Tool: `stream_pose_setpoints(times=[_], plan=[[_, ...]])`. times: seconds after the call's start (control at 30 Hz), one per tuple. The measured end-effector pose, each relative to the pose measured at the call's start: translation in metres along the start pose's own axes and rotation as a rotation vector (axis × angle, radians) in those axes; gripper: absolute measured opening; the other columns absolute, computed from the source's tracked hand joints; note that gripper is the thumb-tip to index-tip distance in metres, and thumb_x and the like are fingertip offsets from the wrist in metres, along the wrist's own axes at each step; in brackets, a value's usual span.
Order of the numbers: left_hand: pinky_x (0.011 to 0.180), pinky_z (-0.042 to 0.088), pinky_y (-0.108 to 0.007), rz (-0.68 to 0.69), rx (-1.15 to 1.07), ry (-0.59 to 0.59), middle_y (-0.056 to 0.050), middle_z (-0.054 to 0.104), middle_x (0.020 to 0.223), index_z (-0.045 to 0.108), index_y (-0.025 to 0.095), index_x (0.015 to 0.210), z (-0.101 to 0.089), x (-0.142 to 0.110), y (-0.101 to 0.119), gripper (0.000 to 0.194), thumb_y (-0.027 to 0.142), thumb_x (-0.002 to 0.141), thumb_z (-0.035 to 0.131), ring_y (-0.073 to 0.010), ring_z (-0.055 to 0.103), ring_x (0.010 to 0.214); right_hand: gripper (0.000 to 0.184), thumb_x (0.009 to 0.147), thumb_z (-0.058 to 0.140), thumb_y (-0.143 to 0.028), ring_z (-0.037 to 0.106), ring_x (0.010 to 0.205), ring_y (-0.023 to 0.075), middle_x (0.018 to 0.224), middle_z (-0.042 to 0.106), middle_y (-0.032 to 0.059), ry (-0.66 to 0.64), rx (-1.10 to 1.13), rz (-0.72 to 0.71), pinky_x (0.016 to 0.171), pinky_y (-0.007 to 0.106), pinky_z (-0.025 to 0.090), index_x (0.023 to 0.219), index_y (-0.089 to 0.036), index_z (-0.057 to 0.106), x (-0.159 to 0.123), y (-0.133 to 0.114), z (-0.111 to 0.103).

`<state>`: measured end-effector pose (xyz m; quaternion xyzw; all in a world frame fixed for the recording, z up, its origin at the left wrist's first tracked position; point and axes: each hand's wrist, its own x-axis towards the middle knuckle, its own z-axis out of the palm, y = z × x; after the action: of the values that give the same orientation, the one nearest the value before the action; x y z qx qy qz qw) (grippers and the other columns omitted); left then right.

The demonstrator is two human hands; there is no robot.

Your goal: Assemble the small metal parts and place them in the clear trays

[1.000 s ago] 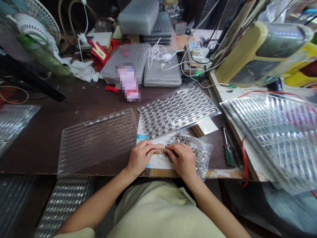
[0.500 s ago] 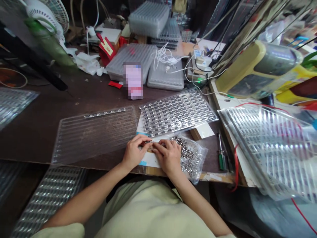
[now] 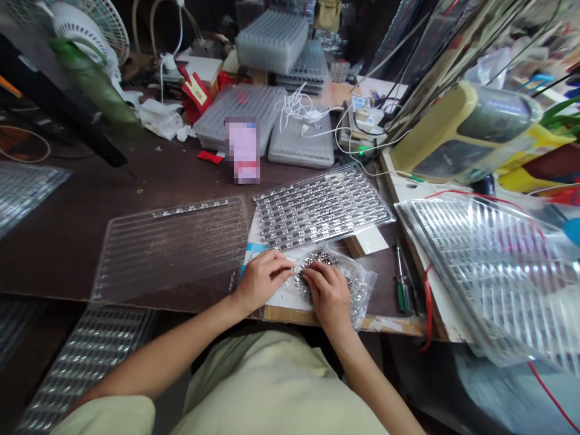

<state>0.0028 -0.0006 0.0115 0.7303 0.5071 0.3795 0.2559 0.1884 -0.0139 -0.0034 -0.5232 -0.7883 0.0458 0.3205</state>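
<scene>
My left hand point(image 3: 265, 281) is closed in a pinch at the left edge of the bag of small metal parts point(image 3: 362, 290). A tiny bright piece shows at its fingertips, too small to name. My right hand point(image 3: 333, 296) reaches over the bag with fingertips pressed together among the loose shiny parts; what they hold is hidden. Beyond the hands lies a clear ribbed tray filled with rows of small metal connectors point(image 3: 324, 205). To the left, another clear tray point(image 3: 172, 260) carries one row of connectors point(image 3: 190, 208) along its far edge. A small dark-and-silver connector point(image 3: 232, 281) lies beside my left hand.
A phone point(image 3: 243, 151) leans against stacked clear trays point(image 3: 242, 103) at the back. White cables point(image 3: 299, 112) lie on another stack. A green-handled screwdriver point(image 3: 400, 284) lies right of the bag. More trays point(image 3: 489, 272) stand at the right, and a fan point(image 3: 90, 30) at the back left.
Both hands have moved right, and they are now farther apart. My right hand has gone over the metal parts. A connector now shows on the table left of my left hand.
</scene>
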Motion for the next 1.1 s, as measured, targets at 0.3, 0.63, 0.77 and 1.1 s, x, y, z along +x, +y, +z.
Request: stream_pose_setpoints(times=[0.3,0.63,0.77,1.1], plan=[[0.075,0.049,-0.028,0.076,0.099,-0.016,-0.004,0.066,0.085,0.071,0.020,0.090,0.009,-0.007,-0.007,0.010,0.023,0.084,0.063,-0.0158,0.060,0.082,0.011,0.090,0.053,-0.017,0.055,0.084,0.0187,0.089,0.065,0.0051,0.038,0.102,0.066,0.077,0.033,0.046,0.093,-0.020,0.064,0.001,0.001,-0.002],[0.073,0.050,-0.029,0.068,0.051,-0.010,-0.003,0.066,0.082,0.071,0.021,0.087,0.013,-0.009,-0.004,0.008,0.019,0.083,0.064,-0.0159,0.061,0.080,0.026,0.092,0.044,-0.012,0.058,0.089,0.0189,0.096,0.066,0.0066,0.040,0.141,0.039,0.079,0.034,0.048,0.107,-0.021,0.063,0.002,0.002,-0.005],[0.076,0.050,-0.028,0.026,0.032,0.095,-0.003,0.068,0.087,0.071,0.022,0.091,-0.012,0.013,-0.011,0.011,0.021,0.083,0.064,-0.0158,0.062,0.084,0.014,0.092,0.050,-0.017,0.059,0.080,0.0158,0.085,0.067,0.0030,0.010,0.229,0.034,0.073,0.029,0.046,0.094,-0.020,0.063,0.009,-0.007,-0.004],[0.084,0.046,-0.031,-0.194,0.438,0.209,-0.005,0.069,0.094,0.074,0.019,0.088,-0.102,0.098,-0.121,0.020,0.032,0.080,0.060,-0.0188,0.062,0.087,0.013,0.088,0.060,-0.033,0.056,0.079,0.0148,0.087,0.070,-0.0002,-0.098,0.077,0.010,0.071,0.031,0.034,0.086,-0.027,0.071,0.020,-0.027,0.021]])
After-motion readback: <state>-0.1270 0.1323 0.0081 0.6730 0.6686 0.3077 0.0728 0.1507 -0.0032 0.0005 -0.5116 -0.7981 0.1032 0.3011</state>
